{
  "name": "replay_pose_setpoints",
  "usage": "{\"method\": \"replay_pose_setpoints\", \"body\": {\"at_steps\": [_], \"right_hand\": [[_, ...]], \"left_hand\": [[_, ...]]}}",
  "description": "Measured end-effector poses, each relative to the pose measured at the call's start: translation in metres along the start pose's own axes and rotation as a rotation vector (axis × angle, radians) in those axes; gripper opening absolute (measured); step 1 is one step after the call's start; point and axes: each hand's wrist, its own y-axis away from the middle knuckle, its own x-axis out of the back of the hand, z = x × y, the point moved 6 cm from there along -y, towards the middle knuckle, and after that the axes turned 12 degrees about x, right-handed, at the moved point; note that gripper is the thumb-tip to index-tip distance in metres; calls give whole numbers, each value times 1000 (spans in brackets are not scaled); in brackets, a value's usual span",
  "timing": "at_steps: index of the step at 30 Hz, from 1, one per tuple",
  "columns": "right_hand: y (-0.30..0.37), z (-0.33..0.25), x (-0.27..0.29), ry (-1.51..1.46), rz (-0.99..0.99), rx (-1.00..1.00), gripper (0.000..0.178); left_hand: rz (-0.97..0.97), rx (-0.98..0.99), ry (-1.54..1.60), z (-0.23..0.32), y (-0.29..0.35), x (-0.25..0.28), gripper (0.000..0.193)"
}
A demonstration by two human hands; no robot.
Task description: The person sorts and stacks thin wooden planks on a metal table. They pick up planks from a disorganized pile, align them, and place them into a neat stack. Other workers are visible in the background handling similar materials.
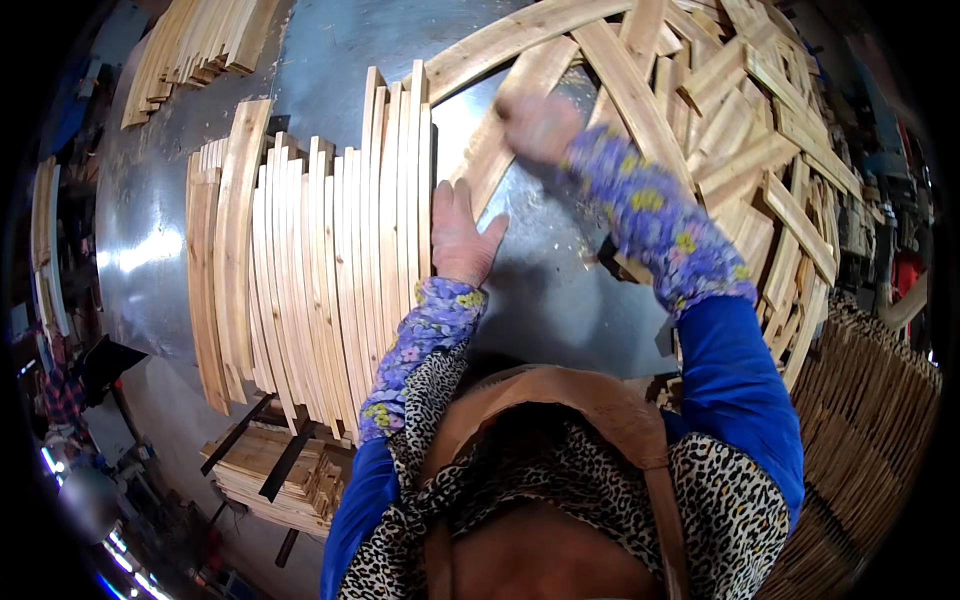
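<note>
My left hand [463,236] presses against the right side of a row of narrow wooden boards [335,240] standing on edge, its fingers stretched out and its thumb apart. My right hand [541,126] is smeared by motion, so its fingers do not show clearly. Under or beside it, a pale plank [487,165] lies slanting across the metal tabletop [560,280]. Whether that hand grips the plank, I cannot tell. A long curved board [520,38] stretches behind the right hand, and another plank [635,95] slants down to its right.
A jumbled heap of wooden pieces [740,130] covers the table's right side. Another board bundle [200,45] lies at the far left. Dark metal bars [287,462] jut out at the near left, above stacked boards [275,480]. Tall stacks of wood [850,430] stand at right.
</note>
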Motion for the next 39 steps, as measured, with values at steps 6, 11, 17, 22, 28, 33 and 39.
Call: {"method": "replay_pose_setpoints", "body": {"at_steps": [6,11,17,22,28,33,39], "right_hand": [[-121,81,94,753,113,155,88],[-147,110,89,329,-285,213,86],[-32,152,110,114,-15,13,59],[89,153,116,-49,177,-319,50],[87,27,-50,-559,157,-154,46],[83,-111,-129,-617,180,58,47],[93,94,-24,197,285,-607,104]], "left_hand": [[-55,19,-433,-7,-6,-20,94],[-172,148,-352,0,-25,-17,97],[-276,214,-297,7,-24,-10,70],[-442,282,386,-31,28,3,63],[-175,82,-33,-30,87,30,72],[-5,-354,-384,5,128,45,70],[-266,-231,-713,-5,134,39,71]]}}
